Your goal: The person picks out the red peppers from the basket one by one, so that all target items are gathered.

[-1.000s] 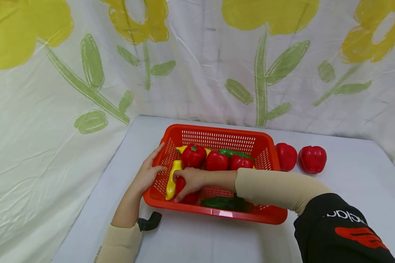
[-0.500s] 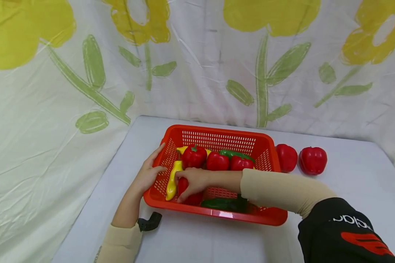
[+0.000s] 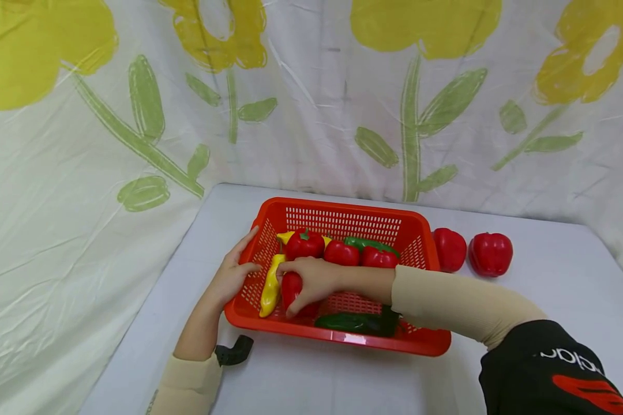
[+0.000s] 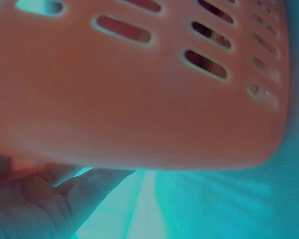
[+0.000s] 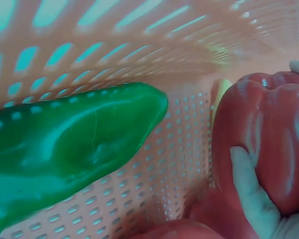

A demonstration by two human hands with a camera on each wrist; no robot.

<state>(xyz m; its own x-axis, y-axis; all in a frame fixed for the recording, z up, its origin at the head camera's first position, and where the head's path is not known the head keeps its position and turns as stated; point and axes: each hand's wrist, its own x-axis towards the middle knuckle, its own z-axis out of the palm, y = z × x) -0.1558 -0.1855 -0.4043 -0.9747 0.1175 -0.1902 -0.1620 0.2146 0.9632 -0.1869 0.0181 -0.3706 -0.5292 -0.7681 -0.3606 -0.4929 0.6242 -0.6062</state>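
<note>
My right hand (image 3: pixel 314 281) holds a red bell pepper (image 3: pixel 292 288) inside the left part of a red plastic basket (image 3: pixel 342 204). In the right wrist view the thumb lies along the side of this bell pepper (image 5: pixel 274 129), and a fingertip shows at its far side. At the basket's left rim my left hand (image 3: pixel 233 279) grips the edge, thumb toward the inside. The left wrist view has the basket wall (image 4: pixel 114 99) covering part of that hand (image 4: pixel 45 209). A long yellow pepper (image 3: pixel 271 288) lies left of the held bell pepper. Along the near wall lies a dark green pepper (image 3: pixel 350 324).
Several more red bell peppers (image 3: pixel 305 244) sit toward the basket's back, with a green pepper (image 3: pixel 371 243) and another yellow one (image 3: pixel 285 237) behind. Two red bell peppers (image 3: pixel 490 254) stand on the white table (image 3: pixel 374 380) to the right. A flowered cloth (image 3: pixel 311 115) hangs behind.
My right hand has moved slightly up and to the right with the red bell pepper, away from the yellow pepper. The left hand stays at the rim.
</note>
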